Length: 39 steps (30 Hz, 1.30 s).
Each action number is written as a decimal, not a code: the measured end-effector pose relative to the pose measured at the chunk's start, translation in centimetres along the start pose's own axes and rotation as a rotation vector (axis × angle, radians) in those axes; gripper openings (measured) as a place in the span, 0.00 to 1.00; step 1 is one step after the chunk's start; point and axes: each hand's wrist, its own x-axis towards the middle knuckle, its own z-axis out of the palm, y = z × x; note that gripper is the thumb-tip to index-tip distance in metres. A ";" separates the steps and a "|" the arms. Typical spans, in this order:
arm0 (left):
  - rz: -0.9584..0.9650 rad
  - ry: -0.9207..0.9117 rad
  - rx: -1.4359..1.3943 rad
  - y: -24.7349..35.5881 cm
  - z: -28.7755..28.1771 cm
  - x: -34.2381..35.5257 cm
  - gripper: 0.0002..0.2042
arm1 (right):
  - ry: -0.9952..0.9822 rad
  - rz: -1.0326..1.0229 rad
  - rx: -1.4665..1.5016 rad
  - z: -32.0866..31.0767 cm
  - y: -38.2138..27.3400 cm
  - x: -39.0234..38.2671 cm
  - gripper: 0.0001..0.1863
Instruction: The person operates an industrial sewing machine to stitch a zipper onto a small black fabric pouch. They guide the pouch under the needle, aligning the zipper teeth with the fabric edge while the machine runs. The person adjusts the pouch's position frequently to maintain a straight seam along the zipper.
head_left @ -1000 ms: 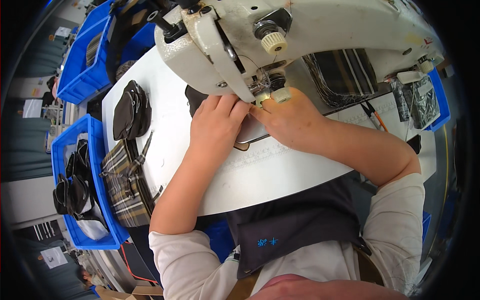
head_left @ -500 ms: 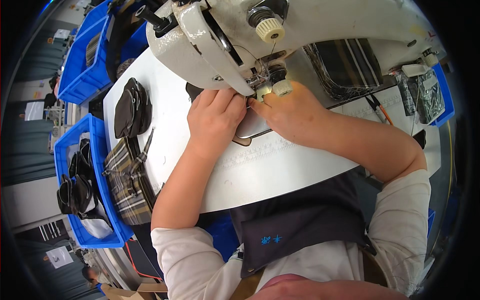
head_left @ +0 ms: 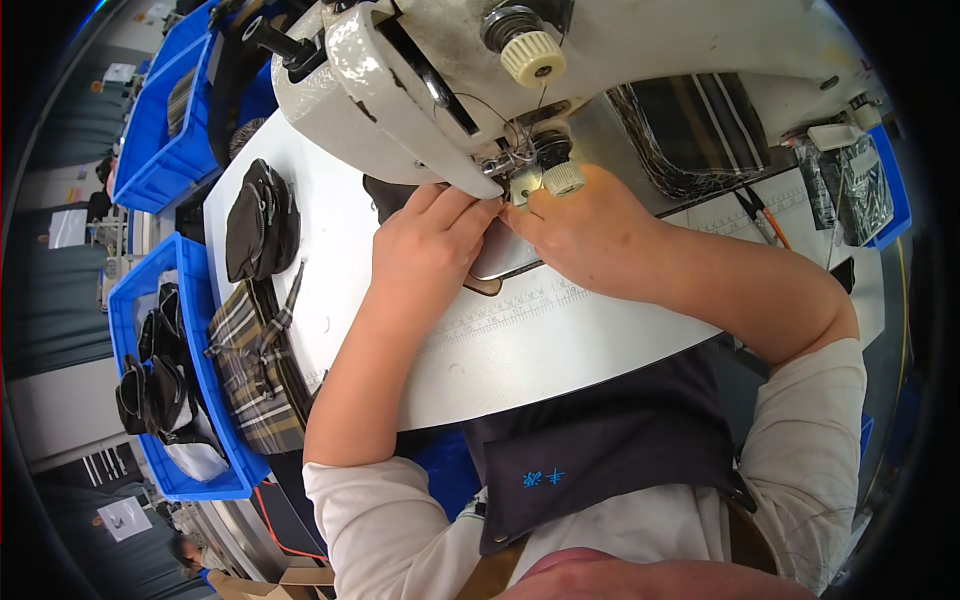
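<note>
A white sewing machine (head_left: 360, 110) reaches over the table, its needle area just ahead of my fingertips. My left hand (head_left: 428, 240) is closed, fingers curled together, on a dark fabric piece (head_left: 382, 196) that sticks out beyond the knuckles. Close by on the right, my right hand (head_left: 585, 228) pinches at the work beside the presser foot, its thumb and forefinger almost meeting the left fingertips. Between and under the hands shows the machine's metal plate (head_left: 500, 255). Most of the fabric is hidden by my hands and the machine head.
Dark zippered pouches (head_left: 262, 220) lie on the white table (head_left: 500, 370) at left. Plaid fabric (head_left: 255, 370) hangs by a blue bin (head_left: 225, 430) of dark pouches. Beyond my right arm are stacked striped panels (head_left: 690, 130), orange-handled snips (head_left: 768, 220) and another blue bin (head_left: 890, 190).
The view has shifted slightly, with the machine head appearing a little further left. Both hands stay at the needle area; the left fingers sit slightly closer to the right ones.
</note>
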 end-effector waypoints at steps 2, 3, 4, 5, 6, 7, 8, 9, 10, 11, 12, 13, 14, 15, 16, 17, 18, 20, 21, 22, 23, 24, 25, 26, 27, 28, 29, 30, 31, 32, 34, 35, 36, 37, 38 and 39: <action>0.004 0.013 -0.007 0.0 0.1 0.0 0.19 | 0.002 -0.003 0.005 0.0 0.0 0.0 0.09; 0.014 0.023 -0.005 -0.1 0.1 0.0 0.19 | 0.009 -0.008 0.008 0.0 0.0 0.0 0.09; 0.024 0.034 -0.004 -0.1 0.1 0.0 0.19 | 0.015 -0.013 0.012 0.0 0.0 0.1 0.08; 0.036 0.045 -0.005 -0.2 0.2 0.0 0.19 | 0.013 -0.014 0.008 0.0 0.0 0.0 0.08; 0.041 0.049 -0.008 -0.3 0.3 0.1 0.19 | 0.011 -0.016 0.003 0.0 0.1 0.0 0.08; 0.046 0.052 -0.012 -0.3 0.3 0.0 0.18 | 0.009 -0.018 -0.001 0.0 0.1 0.0 0.08; 0.049 0.056 -0.013 -0.4 0.4 0.0 0.18 | 0.021 -0.025 -0.005 0.2 0.2 0.0 0.08; 0.046 0.051 -0.017 -0.5 0.4 0.1 0.18 | 0.032 -0.032 -0.010 0.5 0.3 0.0 0.08; 0.043 0.047 -0.021 -0.5 0.3 0.1 0.18 | 0.044 -0.039 -0.014 0.7 0.4 -0.1 0.09; 0.040 0.044 -0.025 -0.5 0.3 0.1 0.18 | 0.041 -0.039 -0.016 0.8 0.5 -0.1 0.09; 0.027 0.023 -0.027 -0.5 0.2 0.1 0.18 | 0.039 -0.040 -0.018 0.9 0.5 -0.1 0.09; 0.015 0.003 -0.028 -0.5 0.1 0.1 0.19 | 0.036 -0.040 -0.020 0.9 0.6 -0.1 0.09; 0.001 -0.017 -0.028 -0.5 0.0 0.1 0.19 | 0.004 -0.025 -0.027 0.9 0.7 -0.1 0.08; -0.002 -0.018 -0.028 -0.5 0.0 0.0 0.20 | -0.029 -0.010 -0.033 0.8 0.8 -0.1 0.08; -0.004 -0.018 -0.028 -0.5 0.0 -0.1 0.20 | -0.061 0.005 -0.040 0.7 0.9 -0.1 0.07; -0.009 -0.021 -0.028 -0.5 0.1 -0.2 0.20 | -0.058 0.033 -0.027 0.5 1.0 0.0 0.07; -0.011 -0.016 -0.033 -0.4 0.0 -0.2 0.21 | -0.056 0.061 -0.015 0.1 1.2 0.2 0.06; -0.014 -0.003 -0.047 -0.2 -0.2 -0.1 0.21 | -0.045 0.087 -0.030 -0.2 1.2 0.4 0.05; -0.021 -0.014 -0.051 -0.2 -0.3 -0.1 0.21 | -0.037 0.084 -0.058 -0.3 1.2 0.4 0.05; -0.028 -0.026 -0.055 -0.2 -0.3 -0.2 0.21 | -0.029 0.081 -0.084 -0.3 1.2 0.4 0.04; -0.033 -0.037 -0.062 -0.1 -0.2 -0.3 0.21 | -0.055 0.070 -0.110 -0.3 1.2 0.4 0.05; -0.030 -0.029 -0.058 -0.1 -0.1 -0.3 0.20 | -0.081 0.058 -0.135 -0.4 1.3 0.3 0.05; -0.027 -0.021 -0.055 0.0 -0.1 -0.3 0.20 | -0.106 0.046 -0.160 -0.4 1.4 0.2 0.06; -0.025 -0.015 -0.050 0.0 0.0 -0.3 0.19 | -0.093 0.045 -0.162 -0.2 1.4 0.1 0.06; -0.039 -0.008 -0.060 0.0 0.2 -0.3 0.18 | -0.079 0.045 -0.163 -0.1 1.4 0.0 0.07; -0.053 -0.001 -0.070 0.1 0.4 -0.3 0.17 | -0.066 0.046 -0.165 0.0 1.4 -0.1 0.07; -0.067 0.006 -0.077 0.1 0.5 -0.3 0.16 | -0.068 0.047 -0.159 0.1 1.4 -0.1 0.08; -0.061 0.039 -0.084 0.0 0.9 -0.3 0.15 | -0.071 0.050 -0.153 0.0 1.4 -0.1 0.09; -0.055 0.073 -0.092 -0.1 1.3 -0.2 0.14 | -0.075 0.053 -0.147 0.0 1.3 -0.1 0.10; -0.048 0.105 -0.096 -0.2 1.6 -0.1 0.13 | -0.089 0.055 -0.146 0.0 1.3 0.0 0.10; -0.081 0.085 -0.169 -0.5 1.6 -0.2 0.13 | -0.117 0.061 -0.143 -0.1 1.3 0.1 0.11; -0.097 0.075 -0.208 -0.6 1.6 -0.2 0.13 | -0.132 0.056 -0.149 -0.3 1.2 0.1 0.11; -0.108 0.067 -0.228 -0.6 1.6 -0.3 0.13 | -0.148 0.050 -0.155 -0.6 1.0 0.2 0.11; -0.119 0.058 -0.249 -0.7 1.6 -0.3 0.12 | -0.163 0.045 -0.161 -0.7 0.8 0.1 0.12; -0.131 0.050 -0.269 -0.7 1.6 -0.2 0.12 | -0.122 0.027 -0.146 -0.7 0.7 0.1 0.12; -0.138 0.040 -0.298 -0.8 1.5 -0.2 0.13 | -0.082 0.009 -0.131 -0.6 0.7 0.0 0.12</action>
